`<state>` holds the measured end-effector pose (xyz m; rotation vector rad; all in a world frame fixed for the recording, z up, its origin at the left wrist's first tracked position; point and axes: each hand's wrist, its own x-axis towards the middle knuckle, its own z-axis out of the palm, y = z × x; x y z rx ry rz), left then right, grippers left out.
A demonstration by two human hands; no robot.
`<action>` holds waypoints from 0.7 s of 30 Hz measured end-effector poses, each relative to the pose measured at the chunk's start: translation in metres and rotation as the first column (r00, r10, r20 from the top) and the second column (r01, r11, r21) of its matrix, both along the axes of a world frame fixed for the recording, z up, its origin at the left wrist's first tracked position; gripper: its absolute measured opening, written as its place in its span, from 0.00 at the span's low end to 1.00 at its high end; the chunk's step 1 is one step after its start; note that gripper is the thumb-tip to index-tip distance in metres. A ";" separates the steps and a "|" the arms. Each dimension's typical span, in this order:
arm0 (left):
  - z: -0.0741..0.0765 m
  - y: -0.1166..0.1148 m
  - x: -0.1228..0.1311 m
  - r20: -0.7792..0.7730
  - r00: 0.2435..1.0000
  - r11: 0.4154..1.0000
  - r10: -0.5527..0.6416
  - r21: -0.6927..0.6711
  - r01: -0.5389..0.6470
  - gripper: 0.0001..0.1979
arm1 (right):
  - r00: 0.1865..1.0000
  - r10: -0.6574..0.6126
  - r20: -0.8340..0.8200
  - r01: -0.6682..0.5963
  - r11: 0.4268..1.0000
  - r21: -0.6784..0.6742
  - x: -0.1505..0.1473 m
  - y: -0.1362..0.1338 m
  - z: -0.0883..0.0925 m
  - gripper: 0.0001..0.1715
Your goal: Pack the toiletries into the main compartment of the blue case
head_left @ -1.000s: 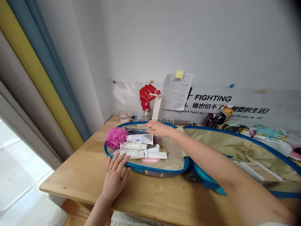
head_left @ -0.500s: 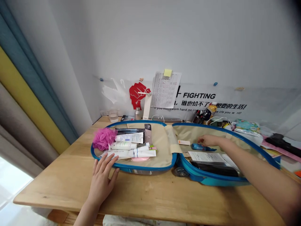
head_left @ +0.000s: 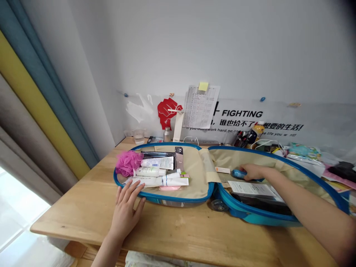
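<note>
A blue suitcase (head_left: 178,200) lies spread open on the wooden table. My left hand (head_left: 128,207) rests with fingers spread on the near rim of its left half, beside a white tube (head_left: 147,181). That half also holds a pink bath puff (head_left: 129,163), a white bottle (head_left: 150,171), another white tube (head_left: 158,162) and more small tubes. In the right half, my right hand (head_left: 251,172) has its fingers closed around a rounded blue object (head_left: 238,173), whose kind I cannot make out. Near it lie a small white box (head_left: 223,170) and a printed white sheet (head_left: 250,188).
Behind the suitcase stand a clear cup (head_left: 138,137), a small metallic bottle (head_left: 167,134), a white lamp (head_left: 178,126) and an orange-capped bottle (head_left: 258,128). Bags and papers are piled at the right. The bare wooden tabletop (head_left: 178,233) runs along the front.
My right hand has closed its fingers around the blue object, having been just above it. The whole view has shifted slightly. My left hand stays on the suitcase rim.
</note>
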<state>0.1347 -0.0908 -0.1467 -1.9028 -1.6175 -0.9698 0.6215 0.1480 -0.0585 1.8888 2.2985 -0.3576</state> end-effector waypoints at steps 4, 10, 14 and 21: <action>-0.001 0.001 0.000 0.004 1.000 1.000 -0.004 -0.008 0.004 0.19 | 0.999 0.036 -0.013 -0.033 0.985 0.171 -0.004 -0.001 0.031 0.10; -0.002 0.001 -0.001 0.010 1.000 1.000 -0.005 -0.012 0.005 0.19 | 0.940 0.341 -0.005 -0.306 0.851 0.427 -0.069 -0.010 0.080 0.28; -0.002 0.000 -0.001 0.033 0.999 1.000 0.001 -0.023 0.000 0.19 | 0.773 0.622 0.125 -0.606 0.666 0.435 -0.151 -0.017 0.072 0.23; -0.003 0.000 -0.001 0.042 0.999 0.999 0.004 -0.043 -0.002 0.20 | 0.539 0.803 0.254 -0.827 0.445 0.344 -0.244 -0.006 0.035 0.18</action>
